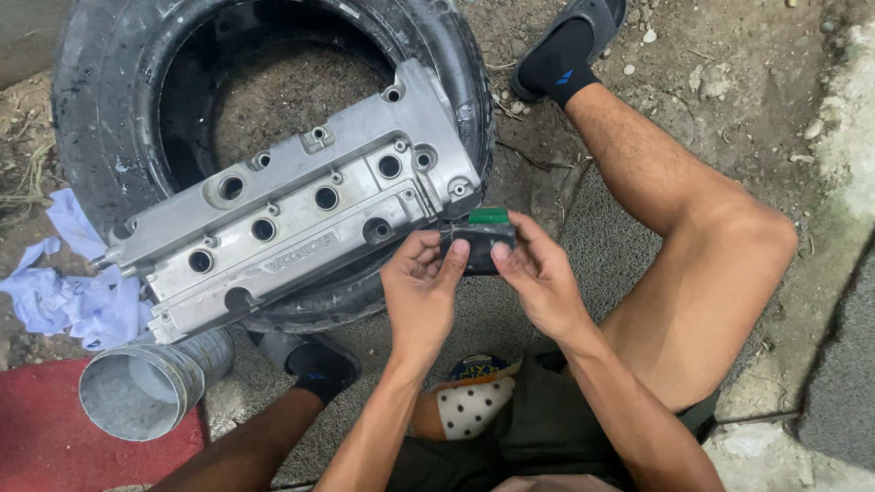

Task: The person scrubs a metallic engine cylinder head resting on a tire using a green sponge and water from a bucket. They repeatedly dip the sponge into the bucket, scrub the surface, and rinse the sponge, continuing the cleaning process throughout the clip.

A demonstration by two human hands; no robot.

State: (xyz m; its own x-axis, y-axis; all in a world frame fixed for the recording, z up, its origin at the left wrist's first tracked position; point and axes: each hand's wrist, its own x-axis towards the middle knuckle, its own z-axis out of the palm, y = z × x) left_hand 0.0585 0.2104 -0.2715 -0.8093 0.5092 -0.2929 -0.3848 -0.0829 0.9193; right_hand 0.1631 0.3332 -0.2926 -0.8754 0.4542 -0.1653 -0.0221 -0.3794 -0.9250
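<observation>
Dark, green-topped scouring pad (480, 239) is being pinched by both grips, left hand (421, 287) and right hand (540, 281), just beside the valve cover (292, 219); judged light, soft, best gripped edgewise.

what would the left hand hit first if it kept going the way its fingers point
The left hand points up and away, fingers on the small dark block with a green top. Past that, the near corner of the grey metal engine cover on the tyre likely comes first; depth is unclear.
</observation>
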